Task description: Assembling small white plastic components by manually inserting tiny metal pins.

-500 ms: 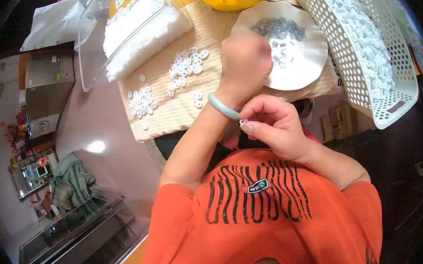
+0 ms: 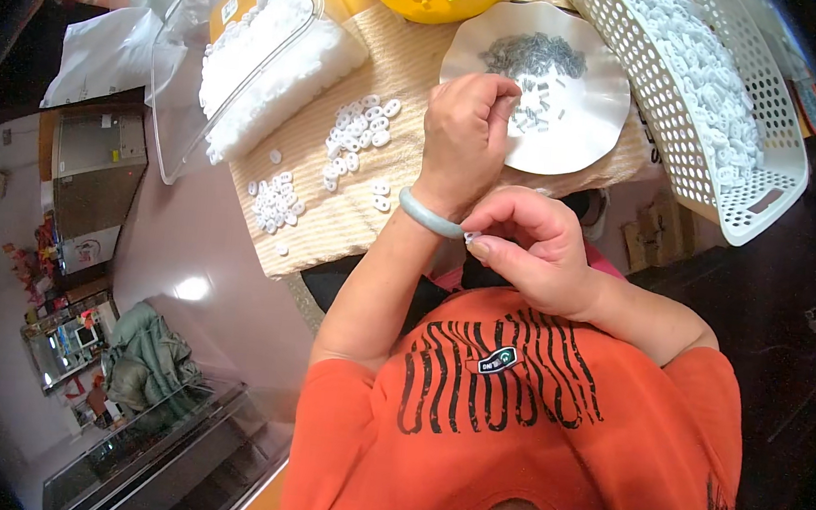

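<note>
hands: two, left hand, right hand. held piece: one. white-piece clusters: three. stray pieces: two. grey pins: uncountable. wavy plate, bangle, yellow basket, perforated basket: one each.

The shirt is orange, black-printed — the bangle pale grey-green

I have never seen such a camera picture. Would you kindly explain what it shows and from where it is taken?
There is no machine: these are a person's bare hands. A fisheye camera worn on the head looks down and bends straight edges. On the cloth lie small white pieces and a plate of grey bits; beside it are a yellow bowl and a white basket. The left hand is at the plate; whether its fingertips hold anything is unclear. The right hand pinches a tiny white part between thumb and forefinger.
</note>
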Tool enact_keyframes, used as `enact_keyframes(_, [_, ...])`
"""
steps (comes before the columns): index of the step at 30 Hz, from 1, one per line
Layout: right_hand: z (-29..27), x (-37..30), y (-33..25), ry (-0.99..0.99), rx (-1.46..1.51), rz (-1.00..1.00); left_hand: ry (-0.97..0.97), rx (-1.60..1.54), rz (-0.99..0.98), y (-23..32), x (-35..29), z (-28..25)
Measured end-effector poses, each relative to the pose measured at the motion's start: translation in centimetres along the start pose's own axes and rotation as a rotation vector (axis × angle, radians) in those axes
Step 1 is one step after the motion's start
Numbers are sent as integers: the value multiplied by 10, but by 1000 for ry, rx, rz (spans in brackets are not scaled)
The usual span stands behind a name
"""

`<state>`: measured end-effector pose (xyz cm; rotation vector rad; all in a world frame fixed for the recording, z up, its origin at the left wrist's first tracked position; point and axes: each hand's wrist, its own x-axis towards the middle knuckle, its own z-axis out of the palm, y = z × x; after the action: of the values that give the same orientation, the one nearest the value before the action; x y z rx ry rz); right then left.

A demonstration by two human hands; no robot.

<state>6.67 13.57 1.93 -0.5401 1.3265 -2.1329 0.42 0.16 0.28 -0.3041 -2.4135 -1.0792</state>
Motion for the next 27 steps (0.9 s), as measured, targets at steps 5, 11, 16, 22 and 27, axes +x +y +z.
enact_keyframes(5, [4, -2, -9, 205, -35, -53, 15, -137, -149, 9, -6, -6])
enact_keyframes(11, [3, -5, -17, 389, 61, -321, 24, -1018, -632, 44, -26, -34])
enact_keyframes(16, [-3, -10, -20, 290, 49, -281, 29, -1259, -759, 65, -45, -48])
enact_keyframes(22, [-2, -12, -20, 211, -24, -243, 79, -1308, -801, 73, -59, -51])
enact_keyframes(27, [-2, -10, -17, 220, -96, -271, 81, -1308, -743, 72, -64, -48])
